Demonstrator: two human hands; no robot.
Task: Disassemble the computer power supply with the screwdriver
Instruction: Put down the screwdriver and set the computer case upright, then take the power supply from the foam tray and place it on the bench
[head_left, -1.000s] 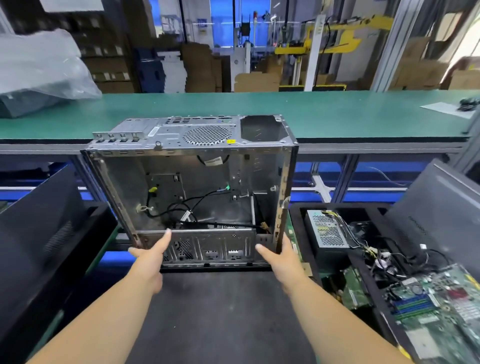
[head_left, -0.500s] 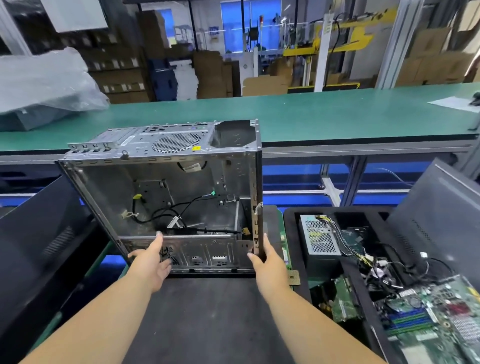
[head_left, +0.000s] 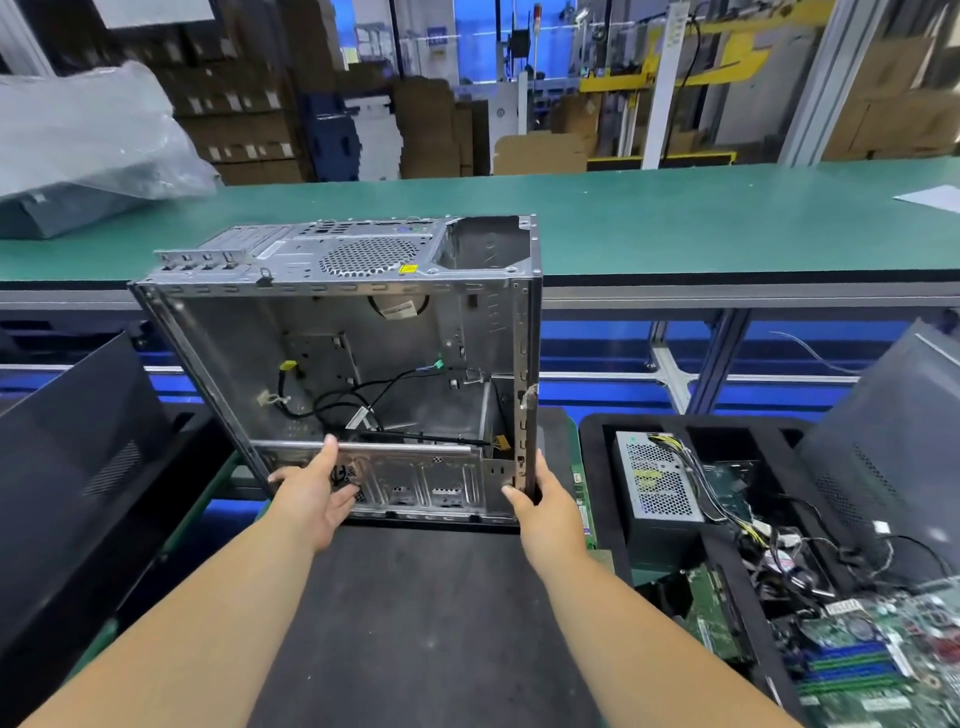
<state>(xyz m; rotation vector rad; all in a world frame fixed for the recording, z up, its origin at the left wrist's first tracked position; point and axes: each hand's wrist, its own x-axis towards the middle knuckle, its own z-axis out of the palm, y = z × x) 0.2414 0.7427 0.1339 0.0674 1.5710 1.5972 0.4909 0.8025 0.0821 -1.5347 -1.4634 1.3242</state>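
Note:
An emptied silver computer case (head_left: 415, 332) stands open toward me on the black mat (head_left: 415, 623), tilted a little to the left, with loose black cables inside. My left hand (head_left: 311, 493) grips its lower front rail, thumb up on the bar. My right hand (head_left: 545, 504) holds the lower right corner post. The grey power supply (head_left: 660, 478) with its wire bundle lies apart in the black tray (head_left: 597, 431) to the right. No screwdriver shows.
A green motherboard (head_left: 872, 654) and tangled wires fill the tray's near right. Black side panels lean at far left (head_left: 78, 467) and far right (head_left: 893, 431). A green conveyor bench (head_left: 675, 218) runs behind, with a plastic-wrapped unit (head_left: 88, 150) at its left end.
Both hands have shifted the case leftward across the mat and tilted it. The right hand has slid round the corner post.

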